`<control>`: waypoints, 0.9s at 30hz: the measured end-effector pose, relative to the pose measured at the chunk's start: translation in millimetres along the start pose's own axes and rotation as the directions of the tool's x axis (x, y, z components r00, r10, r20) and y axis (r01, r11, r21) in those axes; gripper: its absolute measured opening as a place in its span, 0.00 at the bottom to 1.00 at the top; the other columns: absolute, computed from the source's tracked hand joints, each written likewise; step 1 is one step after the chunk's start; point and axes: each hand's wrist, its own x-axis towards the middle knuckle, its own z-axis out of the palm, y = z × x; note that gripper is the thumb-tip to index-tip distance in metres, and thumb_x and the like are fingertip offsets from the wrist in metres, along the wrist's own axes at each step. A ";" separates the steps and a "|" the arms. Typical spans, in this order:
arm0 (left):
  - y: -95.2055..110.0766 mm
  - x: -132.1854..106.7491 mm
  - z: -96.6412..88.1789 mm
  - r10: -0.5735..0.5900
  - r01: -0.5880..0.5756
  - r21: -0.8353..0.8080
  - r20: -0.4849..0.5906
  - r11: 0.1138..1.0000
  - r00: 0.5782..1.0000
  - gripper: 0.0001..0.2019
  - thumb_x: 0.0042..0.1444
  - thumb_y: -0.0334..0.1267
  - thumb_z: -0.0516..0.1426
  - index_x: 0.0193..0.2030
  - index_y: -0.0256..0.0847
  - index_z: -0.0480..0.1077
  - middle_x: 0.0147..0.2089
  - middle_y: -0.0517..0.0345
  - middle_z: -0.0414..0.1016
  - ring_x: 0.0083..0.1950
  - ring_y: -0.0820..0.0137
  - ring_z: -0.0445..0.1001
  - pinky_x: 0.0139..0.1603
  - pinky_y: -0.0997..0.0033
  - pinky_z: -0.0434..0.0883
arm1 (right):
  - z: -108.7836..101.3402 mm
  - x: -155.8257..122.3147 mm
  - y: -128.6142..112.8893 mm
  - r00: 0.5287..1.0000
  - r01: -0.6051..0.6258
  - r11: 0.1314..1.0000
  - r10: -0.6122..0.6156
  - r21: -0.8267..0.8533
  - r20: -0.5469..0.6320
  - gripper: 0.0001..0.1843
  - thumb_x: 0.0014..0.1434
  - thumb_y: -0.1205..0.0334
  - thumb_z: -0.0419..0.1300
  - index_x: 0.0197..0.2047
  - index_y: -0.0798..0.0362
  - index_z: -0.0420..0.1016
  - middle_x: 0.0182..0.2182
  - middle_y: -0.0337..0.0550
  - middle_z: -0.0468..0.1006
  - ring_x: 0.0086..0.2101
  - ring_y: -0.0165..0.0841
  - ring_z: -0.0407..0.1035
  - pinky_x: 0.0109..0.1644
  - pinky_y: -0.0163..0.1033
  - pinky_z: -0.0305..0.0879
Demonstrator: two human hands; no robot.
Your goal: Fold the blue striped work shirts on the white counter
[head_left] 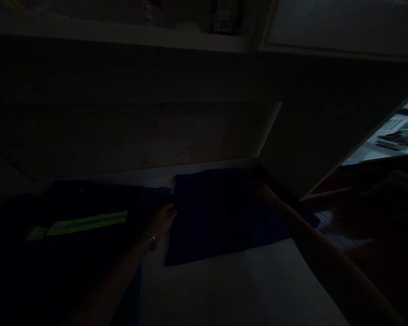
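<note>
In the dim light a dark blue garment (217, 226) lies spread in a folded, roughly rectangular shape on a pale surface. My left hand (163, 219), with a bracelet at the wrist, is at its left edge. The fingers are curled together, seemingly pinching that edge. Over the upper right part of the same cloth reaches my right hand (263, 192), whose fingers are lost in the dark. To the left lies a dark navy garment (98, 203) with a yellow-green reflective stripe (88, 222) across it; my left forearm passes over its right side.
A pale surface (238, 290) extends below the cloth. Overhead runs a shelf (122, 34) holding a dark container (222, 18). Behind stands a recessed back panel (190, 136). On the right are a dark reddish floor (370, 244) and a bright window or opening (391, 131).
</note>
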 end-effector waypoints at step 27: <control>45.2 89.7 17.9 0.087 -0.121 -0.207 -0.165 0.971 0.982 0.16 0.55 0.49 0.53 0.44 0.41 0.70 0.42 0.56 0.77 0.42 0.67 0.74 0.43 0.70 0.69 | -21.3 68.0 81.5 0.889 -0.223 0.972 0.171 -0.077 -0.425 0.23 0.64 0.60 0.42 0.57 0.59 0.66 0.53 0.63 0.72 0.51 0.46 0.69 0.51 0.47 0.66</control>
